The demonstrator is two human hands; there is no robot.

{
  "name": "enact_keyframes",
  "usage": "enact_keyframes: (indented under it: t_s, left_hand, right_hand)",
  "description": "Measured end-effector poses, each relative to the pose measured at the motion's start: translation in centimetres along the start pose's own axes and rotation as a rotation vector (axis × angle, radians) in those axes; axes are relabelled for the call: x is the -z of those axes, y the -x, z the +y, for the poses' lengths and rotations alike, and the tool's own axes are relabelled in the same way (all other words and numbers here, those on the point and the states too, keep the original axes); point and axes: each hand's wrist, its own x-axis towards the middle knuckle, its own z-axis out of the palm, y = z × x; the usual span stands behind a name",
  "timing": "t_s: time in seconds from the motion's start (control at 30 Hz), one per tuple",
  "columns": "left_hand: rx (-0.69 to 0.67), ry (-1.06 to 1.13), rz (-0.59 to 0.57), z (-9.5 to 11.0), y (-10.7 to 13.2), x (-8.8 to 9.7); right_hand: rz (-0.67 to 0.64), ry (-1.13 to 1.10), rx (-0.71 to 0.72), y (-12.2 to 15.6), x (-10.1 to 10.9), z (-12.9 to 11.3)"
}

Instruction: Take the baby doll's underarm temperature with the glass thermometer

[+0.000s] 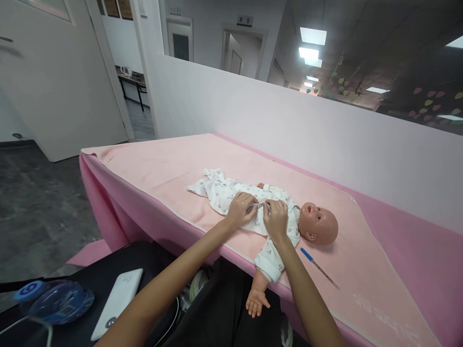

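Observation:
A baby doll (pixel 318 224) lies on its back with its head to the right, dressed in a white patterned romper (pixel 224 190). At the doll's middle, my left hand (pixel 241 209) pinches the front edge of the romper. Close beside it on the right, my right hand (pixel 277 219) grips the same fabric, which stands slightly raised between my fingertips. What exactly lies under my fingers is hidden. One doll hand (pixel 257 300) hangs over the table's near edge.
A pink towel (pixel 152 168) covers the table. A blue-handled thin rod (pixel 318 267) lies near the doll's head. Behind stands a white half wall (pixel 289 125). At lower left, a white power bank (pixel 121 296) and a water bottle (pixel 58 301) rest on a black seat (pixel 133 255).

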Motion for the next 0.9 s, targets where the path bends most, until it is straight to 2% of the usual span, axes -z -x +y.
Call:
enact_keyframes:
  t_s: [0.2,0.43,0.6,0.9]
  left_hand:
    - [-0.008,-0.033,0.007,-0.06,0.02,-0.09]
    - [0.05,-0.034,0.089,0.21,-0.07,0.14]
    - [0.03,-0.038,0.148,0.22,-0.08,0.03]
    - [0.019,-0.01,0.187,0.22,-0.08,-0.03]
  right_hand:
    - [0.007,-0.003,-0.002,0.0,-0.07,0.03]
    - [0.005,0.0,-0.006,0.07,-0.11,0.08]
    - [0.004,-0.005,-0.008,0.03,-0.06,0.04]
    - [-0.008,0.024,-0.002,-0.01,-0.01,0.1]
